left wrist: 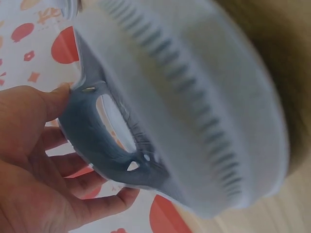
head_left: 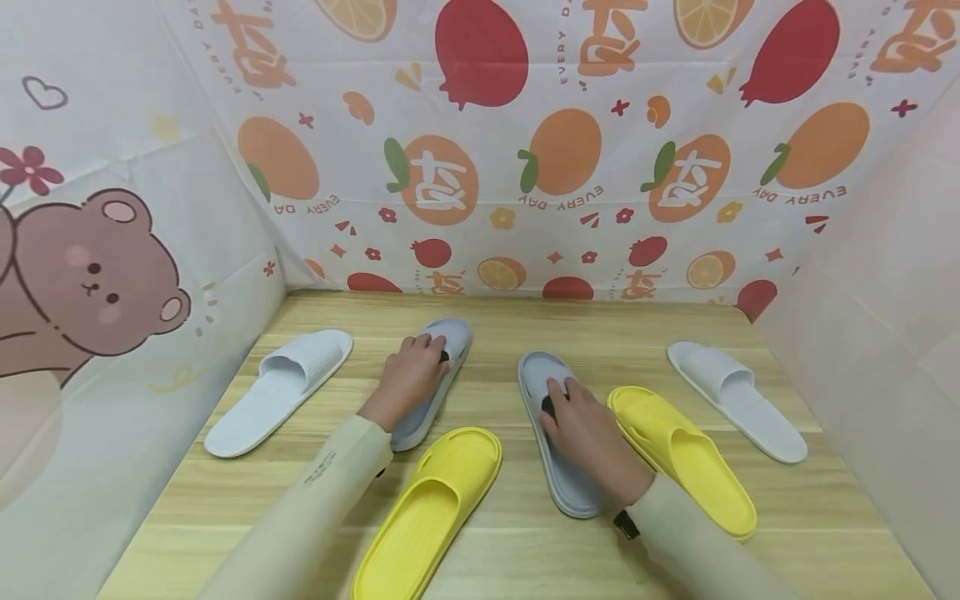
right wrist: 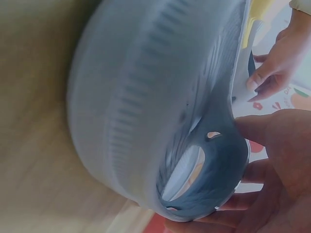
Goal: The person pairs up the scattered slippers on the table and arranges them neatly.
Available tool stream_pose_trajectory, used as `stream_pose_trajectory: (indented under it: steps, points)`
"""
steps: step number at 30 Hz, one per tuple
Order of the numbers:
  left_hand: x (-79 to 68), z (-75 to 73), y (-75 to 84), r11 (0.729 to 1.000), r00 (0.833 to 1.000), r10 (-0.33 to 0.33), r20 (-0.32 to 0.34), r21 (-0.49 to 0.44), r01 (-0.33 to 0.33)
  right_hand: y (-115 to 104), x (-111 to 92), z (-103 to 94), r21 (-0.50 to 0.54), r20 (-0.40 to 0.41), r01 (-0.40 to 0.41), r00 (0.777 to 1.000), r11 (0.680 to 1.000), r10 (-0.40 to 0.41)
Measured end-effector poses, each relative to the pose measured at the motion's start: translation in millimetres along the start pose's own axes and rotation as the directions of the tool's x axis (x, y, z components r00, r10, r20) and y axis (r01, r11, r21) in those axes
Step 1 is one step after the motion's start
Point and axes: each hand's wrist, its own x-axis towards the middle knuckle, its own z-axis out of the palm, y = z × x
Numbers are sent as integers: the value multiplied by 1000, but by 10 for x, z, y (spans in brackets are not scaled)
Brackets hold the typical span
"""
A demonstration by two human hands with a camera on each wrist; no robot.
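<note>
Both hands reach forward onto a pair of grey-blue slippers with cut-out straps. My left hand (head_left: pixel 408 375) grips the strap of the left grey slipper (head_left: pixel 459 335), thumb and fingers spread across it from above. In the left wrist view the ribbed sole edge of that slipper (left wrist: pixel 214 77) fills the middle. The right grey slipper (head_left: pixel 573 492) has its strap held the same way by my right hand (head_left: pixel 588 429). Seen from the right wrist, thumb and fingers lie against the strap's outer side. Both slippers point toward the back wall, heels nearer me.
One yellow slipper (head_left: pixel 408 533) lies between my forearms; another yellow slipper (head_left: pixel 716 479) is just right of my right hand. White slippers lie at the far left (head_left: pixel 251 417) and far right (head_left: pixel 765 417). Fruit-printed cloth (head_left: pixel 495 167) covers the wall behind the wooden floor (head_left: pixel 502 329).
</note>
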Motion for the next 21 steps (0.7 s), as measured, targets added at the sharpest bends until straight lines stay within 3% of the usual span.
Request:
stream_pose_trajectory:
  steps: [21]
  points:
    - [266, 83, 148, 1000, 1000, -13, -9, 1, 13, -8, 273, 63, -3, -46, -6, 999, 1000, 6]
